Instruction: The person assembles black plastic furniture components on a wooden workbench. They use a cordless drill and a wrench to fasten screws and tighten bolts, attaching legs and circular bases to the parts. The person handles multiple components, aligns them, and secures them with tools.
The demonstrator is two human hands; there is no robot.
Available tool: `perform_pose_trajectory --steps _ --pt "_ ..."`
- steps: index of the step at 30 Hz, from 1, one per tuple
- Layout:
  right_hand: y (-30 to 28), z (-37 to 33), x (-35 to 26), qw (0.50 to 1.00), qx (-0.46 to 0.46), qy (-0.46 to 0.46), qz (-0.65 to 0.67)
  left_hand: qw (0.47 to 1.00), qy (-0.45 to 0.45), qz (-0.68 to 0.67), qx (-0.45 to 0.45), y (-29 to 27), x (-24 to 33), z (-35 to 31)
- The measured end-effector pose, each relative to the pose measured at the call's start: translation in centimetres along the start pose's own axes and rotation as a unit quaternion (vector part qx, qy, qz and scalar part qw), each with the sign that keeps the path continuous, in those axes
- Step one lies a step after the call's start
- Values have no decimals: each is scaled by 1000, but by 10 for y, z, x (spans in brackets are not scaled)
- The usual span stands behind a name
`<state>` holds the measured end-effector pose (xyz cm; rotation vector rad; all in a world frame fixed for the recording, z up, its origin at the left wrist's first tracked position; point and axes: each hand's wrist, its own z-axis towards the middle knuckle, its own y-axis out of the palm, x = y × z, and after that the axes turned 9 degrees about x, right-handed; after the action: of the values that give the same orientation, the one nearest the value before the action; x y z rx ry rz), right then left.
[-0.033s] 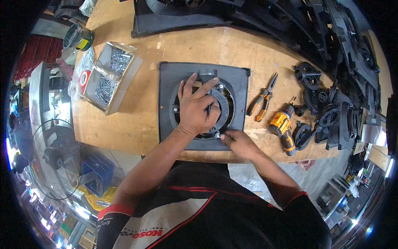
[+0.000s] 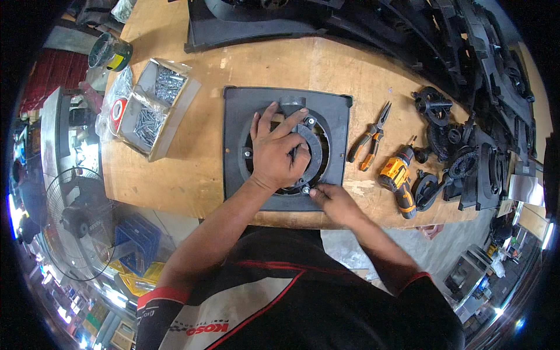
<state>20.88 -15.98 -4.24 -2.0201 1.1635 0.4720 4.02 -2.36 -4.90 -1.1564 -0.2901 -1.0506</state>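
A square black plastic panel [image 2: 236,108] with a round opening lies on the wooden table in front of me. Over the opening sits a black plastic ring [image 2: 315,153], fixed points around it bearing silver screws. My left hand [image 2: 279,154] rests across the ring, its outer fingers spread toward the far side. Its thumb and index finger are bent together over the ring's inner edge. At the near right of the ring, my right hand [image 2: 336,202] has its fingertips closed at a silver screw [image 2: 305,190]; its other fingers are partly hidden.
Orange-handled pliers [image 2: 370,140] and a yellow-black power screwdriver [image 2: 398,178] lie right of the panel. Black plastic parts [image 2: 433,103] are heaped farther right, large black mouldings [image 2: 245,35] at the back. A cardboard box [image 2: 175,119] of screws stands left, near a dark tub [image 2: 109,52].
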Motion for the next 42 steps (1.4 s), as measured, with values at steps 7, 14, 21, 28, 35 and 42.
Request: perform_pose_trajectory --steps 7,14,21,28,35,42 --pt "51 -18 33 978 71 71 185 1000 4 -6 -6 -2 8 -5" --pt "-46 -16 -34 1000 -13 -26 7 998 36 -49 22 1 -4 1" --pt "-132 78 -99 922 85 -194 -323 997 -14 -68 37 0 2 3" --pt "-135 139 -113 883 -55 -238 -402 996 -18 -76 45 1 0 3" --pt "-132 145 -125 862 -64 -232 -446 995 -25 -86 51 -2 2 3" --pt "-127 117 -108 891 -28 -186 -414 996 -30 -50 60 1 -1 1"
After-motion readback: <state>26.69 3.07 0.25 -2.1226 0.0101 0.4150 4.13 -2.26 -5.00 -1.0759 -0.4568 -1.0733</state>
